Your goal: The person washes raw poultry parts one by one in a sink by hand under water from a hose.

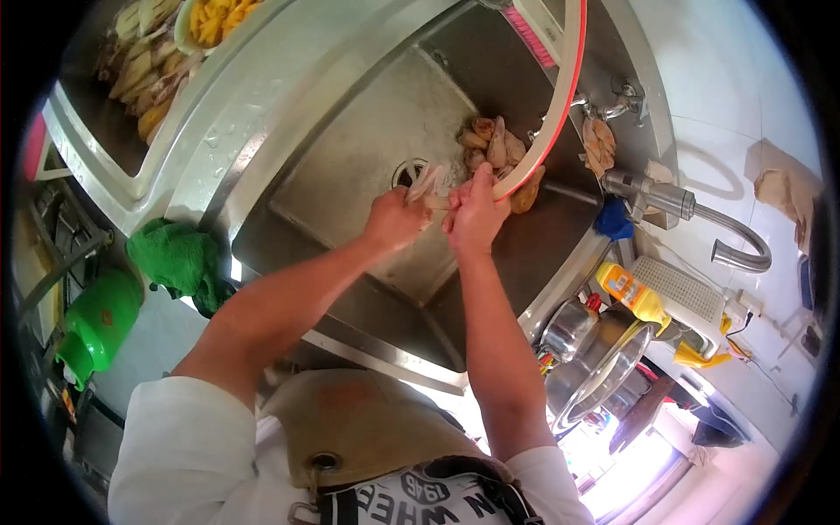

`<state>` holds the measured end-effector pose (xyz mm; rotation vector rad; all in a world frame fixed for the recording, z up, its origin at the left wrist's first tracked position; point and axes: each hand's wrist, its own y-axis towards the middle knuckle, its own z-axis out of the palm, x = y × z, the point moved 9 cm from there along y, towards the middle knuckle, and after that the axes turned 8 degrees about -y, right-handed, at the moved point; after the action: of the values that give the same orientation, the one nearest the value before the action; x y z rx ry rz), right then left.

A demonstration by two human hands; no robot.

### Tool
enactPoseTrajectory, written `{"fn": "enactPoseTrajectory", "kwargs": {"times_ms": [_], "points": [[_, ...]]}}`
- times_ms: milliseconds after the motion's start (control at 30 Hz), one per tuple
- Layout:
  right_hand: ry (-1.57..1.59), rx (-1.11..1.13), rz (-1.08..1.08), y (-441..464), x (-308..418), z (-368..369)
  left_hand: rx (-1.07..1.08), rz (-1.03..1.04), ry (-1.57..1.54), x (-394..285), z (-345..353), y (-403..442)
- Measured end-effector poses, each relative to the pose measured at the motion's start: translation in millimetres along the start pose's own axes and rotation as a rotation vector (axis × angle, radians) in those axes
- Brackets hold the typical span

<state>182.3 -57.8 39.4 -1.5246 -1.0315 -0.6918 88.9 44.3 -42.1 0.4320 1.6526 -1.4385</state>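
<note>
A pale, limp piece of poultry [426, 182], perhaps a foot or leg, is gripped by my left hand [396, 216] over the drain of the steel sink [350, 157]. Close beside it on the right, my right hand [478, 213] is closed round the end of a hose [560, 105] with a red stripe. The hose end points toward the piece, and water seems to splash there. Beyond my right hand, several pieces of poultry [497, 144] lie in a heap in the sink.
Another basin [131, 166] at the upper left holds more poultry pieces, next to a bowl of yellow pieces [214, 19]. A green cloth [179, 256] hangs at the left rim. A faucet [669, 199], yellow bottle [632, 293] and metal bowls [604, 372] stand right.
</note>
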Motion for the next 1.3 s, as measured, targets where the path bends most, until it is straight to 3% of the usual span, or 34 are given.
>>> {"fn": "enactPoseTrajectory", "kwargs": {"times_ms": [67, 167, 267, 367, 467, 533, 600, 667, 700, 867, 933, 1067, 1167, 1300], "points": [[0.005, -0.018, -0.029, 1.5, -3.6, -1.2, -0.007, 0.030, 0.033, 3.4, 1.7, 2.8], [-0.031, -0.068, -0.002, -1.8, -10.0, -3.4, 0.044, -0.149, -0.143, 11.1, 7.0, 0.8], [0.011, -0.049, -0.091, 5.4, -23.0, -4.8, 0.031, -0.143, -0.195, 4.4, 2.9, 0.9], [0.041, -0.030, -0.129, 2.9, -19.0, -3.1, -0.010, -0.005, -0.208, 11.1, 2.6, 10.2], [0.080, -0.042, -0.077, 2.1, -19.0, -2.3, -0.008, -0.008, -0.072, 4.7, 0.9, 10.8], [0.041, -0.045, -0.047, 3.1, -14.6, -3.0, 0.109, 0.130, -0.296, 46.1, 19.0, 36.2], [-0.009, -0.089, -0.035, 0.2, 2.9, -7.5, 0.175, 0.073, -0.485, 57.0, 26.0, 41.9], [-0.083, -0.163, -0.035, -6.4, 31.6, -20.3, 0.174, -0.187, -0.644, 40.4, 23.9, 20.7], [-0.144, -0.180, -0.170, -4.1, 46.1, -28.6, 0.180, -0.197, -0.612, 33.8, 23.8, 19.2], [-0.188, -0.106, -0.213, -23.5, 42.5, -19.0, 0.215, -0.213, -0.535, 15.8, 25.0, 12.2], [-0.184, -0.012, -0.221, -24.6, 33.1, -8.1, 0.256, -0.068, -0.456, 9.6, 23.4, 16.7], [-0.048, -0.068, -0.096, -22.1, 16.2, -3.4, 0.203, -0.086, -0.551, -1.9, 15.1, 4.9], [0.063, -0.107, -0.033, -11.8, 3.0, -10.9, 0.289, -0.083, -0.694, 28.7, 32.7, 23.5], [0.111, -0.031, -0.068, -15.7, 7.5, -4.0, 0.151, -0.075, -0.553, -9.2, 13.2, 0.4]]}}
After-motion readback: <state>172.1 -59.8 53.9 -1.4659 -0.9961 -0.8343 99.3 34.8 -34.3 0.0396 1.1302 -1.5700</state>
